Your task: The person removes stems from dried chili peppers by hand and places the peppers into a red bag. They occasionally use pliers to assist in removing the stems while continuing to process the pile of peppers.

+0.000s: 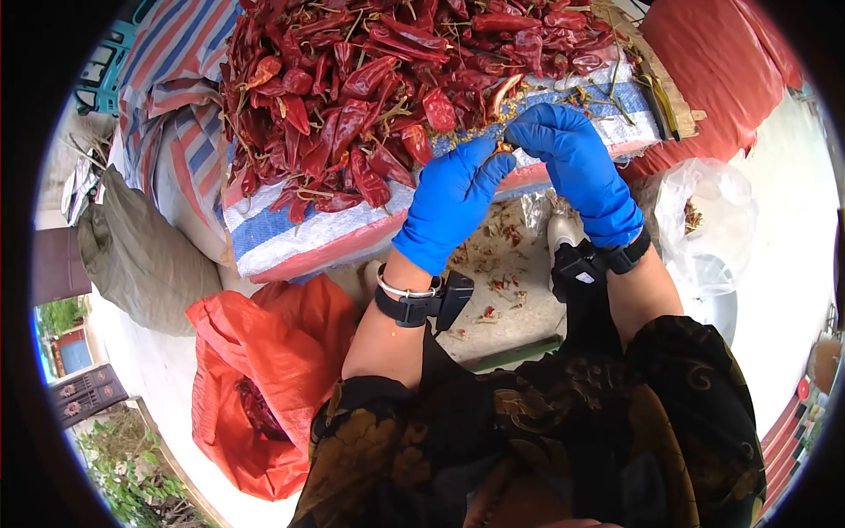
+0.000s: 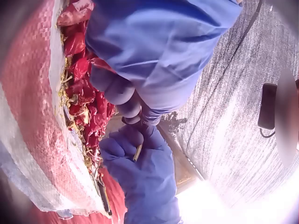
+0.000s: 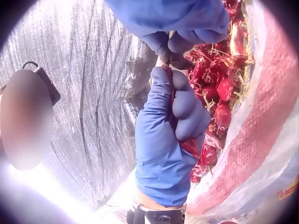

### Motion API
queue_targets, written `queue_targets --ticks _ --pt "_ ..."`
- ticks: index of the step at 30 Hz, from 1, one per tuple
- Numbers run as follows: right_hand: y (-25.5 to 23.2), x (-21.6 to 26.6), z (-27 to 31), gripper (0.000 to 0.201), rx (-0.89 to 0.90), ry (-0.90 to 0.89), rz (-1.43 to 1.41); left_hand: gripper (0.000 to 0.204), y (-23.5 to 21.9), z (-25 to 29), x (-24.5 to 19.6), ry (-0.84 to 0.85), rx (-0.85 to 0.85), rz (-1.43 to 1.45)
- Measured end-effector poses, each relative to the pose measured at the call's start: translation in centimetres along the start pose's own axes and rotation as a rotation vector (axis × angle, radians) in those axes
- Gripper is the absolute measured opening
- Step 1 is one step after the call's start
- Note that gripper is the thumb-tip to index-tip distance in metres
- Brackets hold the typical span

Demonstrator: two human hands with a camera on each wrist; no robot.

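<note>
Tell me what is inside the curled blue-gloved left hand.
The blue-gloved left hand grips a dried red chili pepper, seen between its fingers. The blue-gloved right hand pinches its stem end. Most of the pepper is covered by fingers.

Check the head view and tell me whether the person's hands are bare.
No: both the left hand and the right hand wear blue gloves as they meet beside the pile of dried red chillies.
</note>
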State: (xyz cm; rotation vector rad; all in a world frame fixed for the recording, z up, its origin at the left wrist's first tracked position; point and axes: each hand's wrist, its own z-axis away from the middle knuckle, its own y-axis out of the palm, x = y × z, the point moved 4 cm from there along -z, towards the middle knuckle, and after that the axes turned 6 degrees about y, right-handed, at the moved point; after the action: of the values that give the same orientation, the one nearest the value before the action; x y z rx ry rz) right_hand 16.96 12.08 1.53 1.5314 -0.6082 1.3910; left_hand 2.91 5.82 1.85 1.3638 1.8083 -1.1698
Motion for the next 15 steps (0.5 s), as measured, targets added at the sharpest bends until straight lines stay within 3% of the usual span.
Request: queue_targets --ticks 6,8,11,14,15 --pt "0.0 -0.1 -0.1 0.009 0.003 0.013 -0.003 0.021 0.0 0.1 0.2 0.032 -0.012 0.006" --pt "0.1 0.0 0.0 0.012 -0.003 0.040 0.012 0.018 0.3 0.4 1.2 -0.204 -0.003 0.305" --pt "0.1 -0.1 -0.2 0.011 -0.006 0.025 0.046 0.015 0.5 0.4 1.0 -0.278 -0.010 0.415" --pt "-0.4 0.4 0.0 0.010 -0.091 0.014 0.129 0.016 0.4 0.5 1.0 -0.144 -0.012 0.261" --pt "-3.2 1.5 -0.6 0.012 -0.191 -0.101 0.289 0.016 0.2 0.8 1.1 -0.146 -0.014 0.262"
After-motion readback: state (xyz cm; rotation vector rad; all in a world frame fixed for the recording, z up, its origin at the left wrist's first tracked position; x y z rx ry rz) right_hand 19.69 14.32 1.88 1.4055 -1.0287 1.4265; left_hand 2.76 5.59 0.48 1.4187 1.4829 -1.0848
